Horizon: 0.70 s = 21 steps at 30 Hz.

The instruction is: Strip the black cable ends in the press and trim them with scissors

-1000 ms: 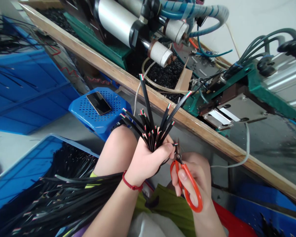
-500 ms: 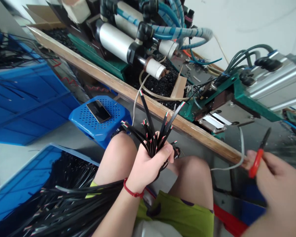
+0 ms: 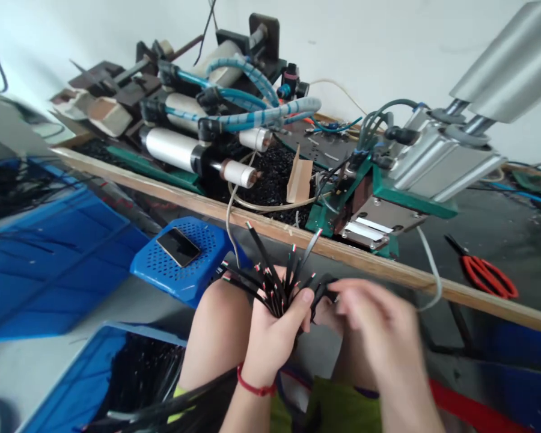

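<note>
My left hand (image 3: 273, 328) is closed round a bundle of black cables (image 3: 277, 273) whose stripped ends show red, white and green cores and fan upward. A red string sits on that wrist. My right hand (image 3: 374, 328) is blurred by motion, right beside the bundle, its fingers reaching at a black cable loop by my left thumb. Whether it holds anything I cannot make out. The red-handled scissors (image 3: 484, 272) lie on the dark bench top at the right, apart from both hands.
A wooden-edged bench (image 3: 379, 267) carries a green machine with pneumatic cylinders (image 3: 187, 153) and hoses. A blue perforated stool (image 3: 189, 258) holds a phone (image 3: 178, 246). Blue crates (image 3: 54, 240) stand left; one below holds more black cables (image 3: 135, 373). My knees are under the hands.
My right hand set the scissors down on the bench at the right and came back empty to the bundle. The view tilted up; my left hand kept its grip.
</note>
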Each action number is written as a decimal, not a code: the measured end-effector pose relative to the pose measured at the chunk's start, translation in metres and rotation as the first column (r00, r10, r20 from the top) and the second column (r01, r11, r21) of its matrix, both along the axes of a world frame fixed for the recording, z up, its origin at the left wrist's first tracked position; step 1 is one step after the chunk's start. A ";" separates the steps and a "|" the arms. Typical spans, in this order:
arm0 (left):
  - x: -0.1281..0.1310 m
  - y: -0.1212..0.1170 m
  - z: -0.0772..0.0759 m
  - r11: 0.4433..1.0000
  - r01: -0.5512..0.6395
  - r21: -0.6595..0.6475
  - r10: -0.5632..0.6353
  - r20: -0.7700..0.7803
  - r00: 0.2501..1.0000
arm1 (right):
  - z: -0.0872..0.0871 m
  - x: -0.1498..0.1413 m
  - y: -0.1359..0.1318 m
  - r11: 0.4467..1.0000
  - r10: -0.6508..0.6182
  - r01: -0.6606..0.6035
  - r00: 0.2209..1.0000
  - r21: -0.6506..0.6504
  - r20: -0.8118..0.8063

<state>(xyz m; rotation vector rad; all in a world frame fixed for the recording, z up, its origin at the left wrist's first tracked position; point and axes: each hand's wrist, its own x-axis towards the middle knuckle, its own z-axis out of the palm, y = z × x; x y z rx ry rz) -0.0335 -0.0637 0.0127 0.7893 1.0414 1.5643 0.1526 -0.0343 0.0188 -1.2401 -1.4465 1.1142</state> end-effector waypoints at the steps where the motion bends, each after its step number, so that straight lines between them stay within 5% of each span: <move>1: 0.001 0.001 -0.001 1.000 -0.009 0.000 0.009 -0.026 1.000 | 0.003 -0.028 -0.004 0.998 0.047 -0.051 0.995 -0.047 -0.083; 4: 0.000 0.000 -0.004 0.998 -0.060 0.013 0.061 -0.074 0.995 | 0.017 -0.075 0.002 0.961 0.191 -0.240 0.936 -0.137 -0.295; 8: -0.007 -0.001 -0.006 0.997 -0.062 0.042 0.067 -0.140 0.988 | 0.024 -0.079 0.018 0.937 0.198 -0.309 0.854 -0.164 -0.482; 15: -0.019 0.007 0.007 0.998 0.051 0.042 -0.029 -0.421 0.906 | 0.009 -0.079 0.023 0.987 -0.083 -0.003 0.844 -0.161 -0.529; 21: -0.006 0.018 0.001 0.988 0.147 -0.043 -0.153 -0.351 0.924 | 0.004 -0.076 0.030 0.969 -0.236 0.247 0.888 -0.023 -0.394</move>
